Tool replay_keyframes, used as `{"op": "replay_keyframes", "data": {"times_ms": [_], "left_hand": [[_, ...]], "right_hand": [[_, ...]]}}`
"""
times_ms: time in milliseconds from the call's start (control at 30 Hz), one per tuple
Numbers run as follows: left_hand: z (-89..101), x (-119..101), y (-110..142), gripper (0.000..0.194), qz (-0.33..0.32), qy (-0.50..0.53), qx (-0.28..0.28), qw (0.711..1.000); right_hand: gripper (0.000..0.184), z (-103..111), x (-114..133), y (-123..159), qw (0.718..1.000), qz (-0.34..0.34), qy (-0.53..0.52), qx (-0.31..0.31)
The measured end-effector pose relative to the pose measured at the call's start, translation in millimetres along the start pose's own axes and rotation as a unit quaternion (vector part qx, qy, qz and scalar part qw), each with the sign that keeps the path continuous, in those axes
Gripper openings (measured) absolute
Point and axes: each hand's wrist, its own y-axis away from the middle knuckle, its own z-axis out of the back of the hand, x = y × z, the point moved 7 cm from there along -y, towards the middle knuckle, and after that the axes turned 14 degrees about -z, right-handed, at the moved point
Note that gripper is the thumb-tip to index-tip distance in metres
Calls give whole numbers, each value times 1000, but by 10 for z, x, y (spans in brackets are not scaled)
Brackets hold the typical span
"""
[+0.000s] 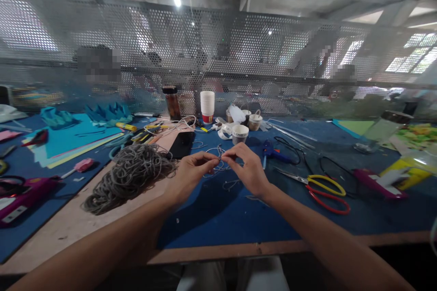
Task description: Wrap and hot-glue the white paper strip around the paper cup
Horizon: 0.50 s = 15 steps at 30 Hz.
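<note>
My left hand point(193, 173) and my right hand point(246, 168) meet above the blue table cover point(221, 218), fingertips pinched together on a thin grey cord point(220, 158). The cord loops down between the hands and trails onto the cover. A big tangled heap of the same grey cord point(129, 175) lies just left of my left hand on a bare brown board point(75, 227). Both forearms reach in from the bottom of the view.
Scissors with yellow and red handles point(322, 188) and a blue glue gun point(271, 152) lie right of my hands. Stacked paper cups point(207, 105), a dark jar point(171, 102), small pots point(240, 133), blue paper sheets point(73, 138) and a perforated metal screen point(218, 54) stand behind.
</note>
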Motion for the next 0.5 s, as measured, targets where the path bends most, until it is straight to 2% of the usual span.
{"op": "replay_keyframes", "data": {"times_ms": [300, 500], "left_hand": [[9, 48, -5, 19, 11, 37, -8, 999], [-21, 59, 23, 18, 50, 84, 2, 995]], "right_hand": [[7, 4, -6, -21, 999, -10, -38, 10], [10, 6, -89, -46, 995, -64, -80, 18]]}}
